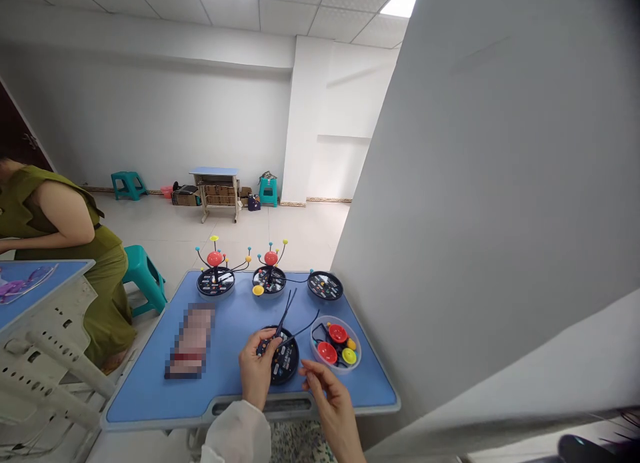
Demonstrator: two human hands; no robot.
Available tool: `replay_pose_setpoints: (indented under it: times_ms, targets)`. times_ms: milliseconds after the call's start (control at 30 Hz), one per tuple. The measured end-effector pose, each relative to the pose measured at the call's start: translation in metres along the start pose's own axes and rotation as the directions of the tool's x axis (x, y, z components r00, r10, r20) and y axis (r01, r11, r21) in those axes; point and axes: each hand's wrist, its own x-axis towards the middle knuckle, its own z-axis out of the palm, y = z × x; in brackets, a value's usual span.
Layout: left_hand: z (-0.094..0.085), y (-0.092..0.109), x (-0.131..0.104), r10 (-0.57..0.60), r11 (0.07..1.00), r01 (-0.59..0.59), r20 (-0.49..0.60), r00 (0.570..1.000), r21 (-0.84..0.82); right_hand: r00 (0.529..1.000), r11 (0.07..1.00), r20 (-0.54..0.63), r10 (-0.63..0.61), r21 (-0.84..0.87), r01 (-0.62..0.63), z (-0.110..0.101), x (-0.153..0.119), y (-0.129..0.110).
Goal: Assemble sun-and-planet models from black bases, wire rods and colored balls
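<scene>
My left hand [259, 363] is closed on several thin dark rods [286, 316], whose ends fan out up and to the right. Under these fingers lies a round black disc [286, 364] with small printed pictures. Just right of the disc, my right hand [323, 383] is raised with its thumb and forefinger near each other; whether anything small is between them cannot be made out. Beyond it, a clear round bowl [313, 348] holds red half-shells [327, 352], a yellow one [349, 355] and other small parts.
Two models with red balls [215, 258] [271, 257] and a bare black disc [325, 285] line the blue table's [230, 363] far edge. A blurred flat item [193, 339] lies left. A grey wall [475, 216] rises at right. A person [65, 229] sits far left.
</scene>
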Motion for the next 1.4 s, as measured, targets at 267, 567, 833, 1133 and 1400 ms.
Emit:
replay_pose_setpoints:
  times_ms: [267,567,833,1133,1400]
  targets:
    - [0.002,-0.002,0.000,0.117,0.989,-0.116,0.005,0.993,0.087,0.949,0.933,0.210,-0.234,-0.227,0.281,0.030,0.034,-0.005]
    - [0.003,0.002,0.001,0.274,0.946,-0.273,0.018,0.961,0.172,0.949,0.859,0.095,-0.302,-0.405,0.314,0.042,0.050,-0.008]
    - [-0.003,0.001,-0.003,0.310,0.940,-0.307,0.008,0.951,0.151,0.965,0.947,0.177,-0.192,-0.227,0.230,0.041,0.055,-0.029]
    - [-0.009,0.004,-0.007,0.148,0.989,-0.145,0.111,0.983,-0.035,0.962,0.941,0.158,-0.221,-0.224,0.253,0.036,0.063,-0.030]
    - [-0.021,0.017,0.025,-0.247,0.860,0.321,0.226,0.942,-0.396,0.858,0.665,0.379,-0.346,-0.546,0.509,0.027,0.068,-0.032]
